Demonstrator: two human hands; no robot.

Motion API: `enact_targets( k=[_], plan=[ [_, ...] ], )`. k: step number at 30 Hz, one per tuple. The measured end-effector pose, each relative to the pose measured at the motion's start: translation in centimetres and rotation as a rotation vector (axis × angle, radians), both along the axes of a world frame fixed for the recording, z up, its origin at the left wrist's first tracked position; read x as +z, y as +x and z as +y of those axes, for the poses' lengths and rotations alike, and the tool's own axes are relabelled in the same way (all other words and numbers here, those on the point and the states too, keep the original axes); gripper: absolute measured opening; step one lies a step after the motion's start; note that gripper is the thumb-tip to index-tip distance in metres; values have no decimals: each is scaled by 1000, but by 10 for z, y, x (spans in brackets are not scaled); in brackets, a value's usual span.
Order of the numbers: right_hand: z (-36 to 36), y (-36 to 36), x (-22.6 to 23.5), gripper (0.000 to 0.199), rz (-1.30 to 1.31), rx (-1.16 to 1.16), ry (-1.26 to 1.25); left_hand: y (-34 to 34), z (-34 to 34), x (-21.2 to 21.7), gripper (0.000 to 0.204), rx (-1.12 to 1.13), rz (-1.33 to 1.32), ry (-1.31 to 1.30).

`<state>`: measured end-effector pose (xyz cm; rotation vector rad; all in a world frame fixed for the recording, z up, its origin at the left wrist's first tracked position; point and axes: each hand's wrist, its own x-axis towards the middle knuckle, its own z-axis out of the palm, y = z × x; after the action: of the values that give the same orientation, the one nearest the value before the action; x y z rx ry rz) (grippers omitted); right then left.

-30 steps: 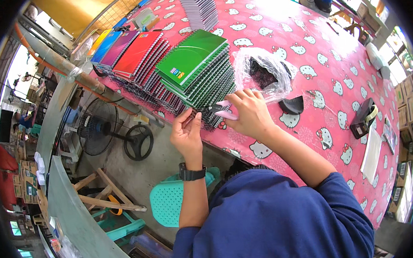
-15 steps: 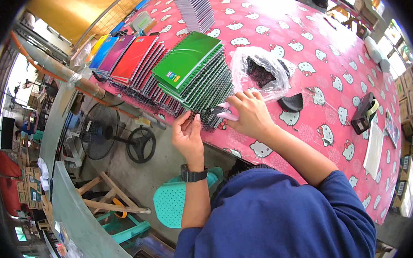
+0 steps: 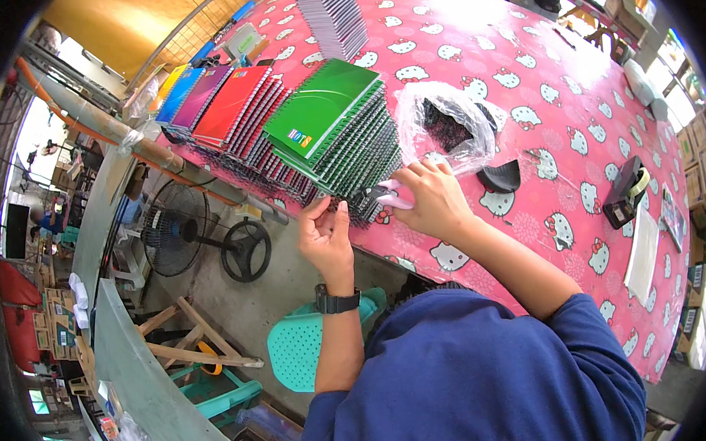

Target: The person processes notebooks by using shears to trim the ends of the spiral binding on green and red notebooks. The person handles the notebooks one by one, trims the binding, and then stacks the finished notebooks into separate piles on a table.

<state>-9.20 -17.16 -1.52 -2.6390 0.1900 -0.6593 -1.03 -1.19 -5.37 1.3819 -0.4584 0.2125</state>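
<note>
A tall stack of green spiral notebooks stands near the table's edge, its coil-bound sides showing. At the stack's lower near corner, my right hand is closed around pliers with pale pink handles. Their dark head points left, against the bindings at the bottom of the stack. Just left of it, my left hand has thumb and fingers pinched together beside the same corner. Whatever lies between those fingertips is too small to make out.
Red notebooks, purple ones and blue ones stand left of the green stack. Right of it lie a clear plastic bag of black pieces and a black curved piece. A tape dispenser sits farther right.
The view has shifted slightly. Both hands stay at the stack's lower corner, with the pliers still in my right hand and the left fingers still pinched.
</note>
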Motion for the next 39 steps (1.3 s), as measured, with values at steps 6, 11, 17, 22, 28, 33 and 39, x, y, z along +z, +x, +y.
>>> enact_targets(
  k=[6, 11, 17, 22, 28, 33, 39],
  plan=[
    [1, 0, -3, 38, 31, -24, -108, -4, -4, -1, 26, -9, 14, -36],
    [3, 2, -7, 32, -35, 5, 5, -6, -6, -3, 24, 27, 7, 11],
    [4, 5, -10, 31, 14, 6, 98, 0, -5, -5, 24, 24, 0, -19],
    [-6, 6, -3, 29, 336, 58, 315, 9, 8, 10, 22, -26, 43, 70],
    [-18, -9, -14, 36, 267, 101, 419, 21, 25, 15, 24, -304, 458, -199],
    [-27, -29, -34, 41, 331, 44, 506, 4, 23, 17, 22, -468, 609, -373],
    [-21, -50, -60, 37, 373, 35, 369, -16, -70, 56, 19, -354, -340, 142]
  ],
)
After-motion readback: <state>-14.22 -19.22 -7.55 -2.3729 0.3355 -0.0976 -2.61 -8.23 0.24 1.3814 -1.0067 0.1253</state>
